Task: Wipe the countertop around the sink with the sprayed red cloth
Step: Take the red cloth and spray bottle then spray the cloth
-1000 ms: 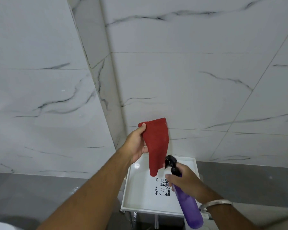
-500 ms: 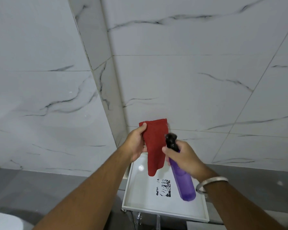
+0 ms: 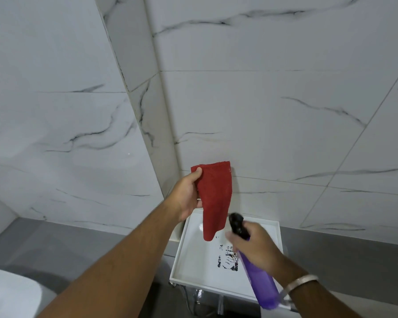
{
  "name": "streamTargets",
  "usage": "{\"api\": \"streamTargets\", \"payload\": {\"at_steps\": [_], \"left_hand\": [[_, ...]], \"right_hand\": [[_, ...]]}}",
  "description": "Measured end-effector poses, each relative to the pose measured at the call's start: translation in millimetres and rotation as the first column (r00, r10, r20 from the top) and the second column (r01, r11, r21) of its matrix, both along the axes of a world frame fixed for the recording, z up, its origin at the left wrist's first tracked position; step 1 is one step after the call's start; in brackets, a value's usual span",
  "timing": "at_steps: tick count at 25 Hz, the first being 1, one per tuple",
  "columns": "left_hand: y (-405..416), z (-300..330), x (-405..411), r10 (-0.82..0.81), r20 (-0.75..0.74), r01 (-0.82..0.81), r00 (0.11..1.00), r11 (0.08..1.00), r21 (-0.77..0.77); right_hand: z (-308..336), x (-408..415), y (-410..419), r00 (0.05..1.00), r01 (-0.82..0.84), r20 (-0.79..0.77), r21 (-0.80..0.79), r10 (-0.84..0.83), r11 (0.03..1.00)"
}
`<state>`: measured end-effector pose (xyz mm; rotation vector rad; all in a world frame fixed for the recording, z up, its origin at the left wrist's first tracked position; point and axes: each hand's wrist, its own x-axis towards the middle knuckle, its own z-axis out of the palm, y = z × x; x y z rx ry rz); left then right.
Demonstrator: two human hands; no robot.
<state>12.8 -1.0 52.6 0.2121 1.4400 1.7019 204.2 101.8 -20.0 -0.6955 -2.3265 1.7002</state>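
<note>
My left hand [image 3: 186,195] pinches the top corner of a red cloth [image 3: 214,198], which hangs down in front of the marble wall. Just right of and below the cloth, my right hand [image 3: 257,249] grips a purple spray bottle [image 3: 262,283] by its neck, its black nozzle [image 3: 237,222] pointing up toward the cloth's lower end. Under both hands sits a shallow white rectangular basin [image 3: 184,255] with a black printed mark [image 3: 226,260] on its floor. Its right part is hidden behind my right hand and the bottle.
White marble wall tiles [image 3: 274,111] with dark veins fill the background, with a corner column [image 3: 147,99] to the left of the cloth. Grey floor [image 3: 67,244] lies below. A white rounded fixture [image 3: 7,294] shows at the bottom left. Chrome pipework [image 3: 193,299] sits under the basin.
My right hand rose with the bottle up beside the cloth, then dropped back down and to the right. The left hand kept the cloth in much the same place.
</note>
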Motion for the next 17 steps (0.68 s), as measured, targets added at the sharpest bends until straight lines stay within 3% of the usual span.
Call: {"api": "streamTargets", "payload": {"at_steps": [3, 6, 12, 15, 17], "left_hand": [[-3.0, -4.3, 4.4, 0.019, -0.007, -0.019, 1.0, 1.0, -0.015], [-10.7, -9.5, 7.7, 0.056, -0.021, -0.057, 0.998, 0.998, -0.02], [-51.4, -18.0, 13.7, 0.113, -0.123, -0.122, 0.986, 0.99, -0.071], [-75.7, -16.9, 18.3, 0.07, -0.219, -0.107, 0.973, 0.981, -0.161], [-92.1, -13.9, 18.5, 0.049, -0.286, -0.11, 0.957, 0.974, -0.199]], "right_hand": [[15.0, -21.7, 20.6, 0.985, 0.051, -0.165, -0.048, -0.059, 0.998], [-8.1, -32.7, 38.9, 0.982, 0.148, -0.115, -0.006, -0.148, 0.989], [-92.1, -16.7, 38.6, 0.875, 0.423, -0.179, -0.17, -0.45, 0.89], [-96.3, -15.4, 30.6, 0.848, 0.515, -0.133, -0.023, -0.514, 0.857], [-99.5, -4.5, 22.5, 0.773, 0.631, -0.025, 0.121, -0.634, 0.766]]}}
